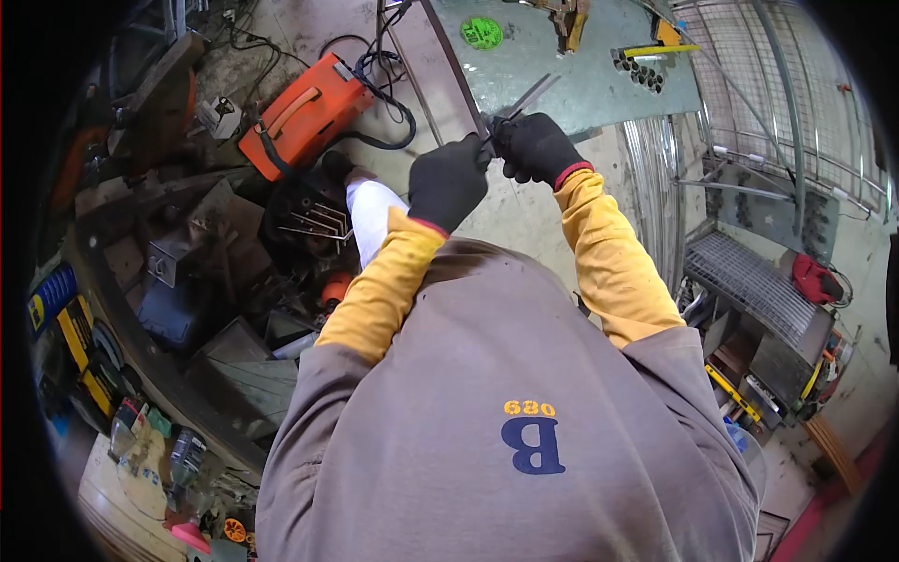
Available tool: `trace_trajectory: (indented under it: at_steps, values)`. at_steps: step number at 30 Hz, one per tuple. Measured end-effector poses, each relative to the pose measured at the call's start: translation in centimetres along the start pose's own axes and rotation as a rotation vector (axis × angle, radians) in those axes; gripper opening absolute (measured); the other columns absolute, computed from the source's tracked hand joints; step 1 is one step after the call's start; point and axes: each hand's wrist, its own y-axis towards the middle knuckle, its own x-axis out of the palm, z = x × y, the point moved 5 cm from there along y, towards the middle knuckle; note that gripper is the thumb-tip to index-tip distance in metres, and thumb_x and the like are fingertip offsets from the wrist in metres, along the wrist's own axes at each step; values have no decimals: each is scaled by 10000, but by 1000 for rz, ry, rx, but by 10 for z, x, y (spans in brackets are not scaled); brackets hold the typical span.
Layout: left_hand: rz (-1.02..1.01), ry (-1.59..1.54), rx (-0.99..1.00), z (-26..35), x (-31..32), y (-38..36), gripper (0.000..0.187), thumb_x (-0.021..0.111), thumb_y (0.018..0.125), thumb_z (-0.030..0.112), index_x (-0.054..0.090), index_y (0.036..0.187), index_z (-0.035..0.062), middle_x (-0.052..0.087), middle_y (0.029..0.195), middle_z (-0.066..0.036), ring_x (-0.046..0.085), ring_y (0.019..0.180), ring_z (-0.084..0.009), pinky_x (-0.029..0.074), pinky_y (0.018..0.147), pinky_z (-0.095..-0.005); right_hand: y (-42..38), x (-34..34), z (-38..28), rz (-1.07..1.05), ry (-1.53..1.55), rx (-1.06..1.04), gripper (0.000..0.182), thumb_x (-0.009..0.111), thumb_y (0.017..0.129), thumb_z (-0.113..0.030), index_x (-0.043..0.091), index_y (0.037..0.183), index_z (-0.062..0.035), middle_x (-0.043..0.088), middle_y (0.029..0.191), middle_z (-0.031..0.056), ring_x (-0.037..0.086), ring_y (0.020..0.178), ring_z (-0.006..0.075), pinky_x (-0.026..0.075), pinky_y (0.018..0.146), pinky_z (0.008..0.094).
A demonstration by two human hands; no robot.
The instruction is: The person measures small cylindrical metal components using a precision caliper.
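Both my hands wear black gloves with red cuffs and meet near the edge of a grey-green tabletop [581, 103]. My right hand [538, 150] is closed around a narrow metal strip [532, 96], whose pointed-looking end sticks out over the tabletop. Just beside it, my left hand [449, 183] is curled shut, its knuckles upward, against a small dark metal part [488, 140] between the hands. What the left fingers hold is mostly hidden by the glove.
On the tabletop lie a green round label [481, 33], a rusty metal tool [568, 23] and a cluster of short tubes [641, 73]. An orange portable machine [307, 114] with black cables stands on the floor to the left. Scrap metal fills a bin [169, 365]; long metal bars [651, 178] are at right.
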Motion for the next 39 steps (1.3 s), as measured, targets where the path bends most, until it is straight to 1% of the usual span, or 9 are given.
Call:
trace_trajectory:
  at_steps: [5, 11, 13, 17, 23, 28, 33, 37, 39]
  values:
    - [-35, 4, -48, 0, 2, -11, 214, 626, 997, 285, 680, 987, 78, 705, 795, -163, 699, 734, -391, 522, 646, -498, 4, 5, 5, 7, 43, 39, 588, 496, 1070, -547, 720, 842, -53, 679, 631, 92, 619, 465, 180, 465, 452, 321]
    - [-323, -536, -357, -17, 2, -46, 224, 638, 974, 292, 659, 967, 70, 697, 788, -176, 705, 770, -395, 517, 683, -529, -1, 4, 4, 52, 161, 43, 571, 540, 1049, -507, 699, 817, -10, 686, 611, 128, 646, 474, 208, 501, 501, 344]
    - [-38, 26, -63, -9, -3, -17, 207, 654, 964, 285, 658, 954, 78, 694, 786, -165, 700, 747, -389, 517, 667, -523, 6, 2, 11, 32, 110, -1, 567, 536, 1051, -503, 702, 824, -12, 689, 618, 129, 649, 477, 207, 502, 501, 343]
    - [58, 64, 142, -10, -3, 5, 164, 679, 950, 268, 664, 944, 105, 690, 767, -140, 695, 707, -377, 520, 622, -499, 1, -1, 6, 43, 175, 36, 557, 518, 1063, -500, 720, 862, -22, 708, 654, 123, 645, 485, 197, 497, 492, 326]
    - [-94, -12, 25, 10, -24, -6, 207, 681, 959, 302, 662, 973, 97, 701, 773, -174, 703, 741, -398, 519, 640, -526, -15, 3, 27, -59, 441, -102, 524, 522, 1081, -533, 733, 1036, -56, 744, 778, 62, 627, 516, 146, 469, 456, 308]
    - [-100, -118, 55, 40, -46, -18, 230, 689, 974, 319, 688, 1027, 95, 700, 766, -186, 696, 724, -404, 516, 640, -523, -43, 2, 39, 74, 568, -336, 454, 660, 1038, -486, 734, 1122, -46, 728, 909, 26, 680, 794, 110, 531, 704, 268]
    - [-215, -43, 67, 62, -63, -27, 261, 693, 974, 323, 709, 1096, 93, 710, 778, -189, 696, 727, -402, 513, 640, -525, -53, 7, 58, -4, 658, -434, 419, 687, 1027, -449, 728, 1092, -38, 728, 897, 42, 678, 774, 136, 548, 730, 299]
    - [-317, 8, 61, 45, -76, -49, 239, 681, 977, 319, 691, 979, 81, 682, 738, -195, 675, 699, -420, 492, 623, -528, -54, 3, 91, 84, 919, -397, 368, 668, 1051, -409, 678, 1113, -47, 698, 930, 48, 660, 760, 163, 544, 718, 310]
    - [-382, -84, 57, 34, -86, -65, 294, 689, 971, 326, 692, 1011, 35, 672, 793, -242, 673, 749, -427, 491, 654, -501, -66, -4, 103, -5, 1326, -451, 363, 627, 1073, -417, 664, 1156, -66, 675, 976, 43, 656, 847, 176, 543, 779, 327]
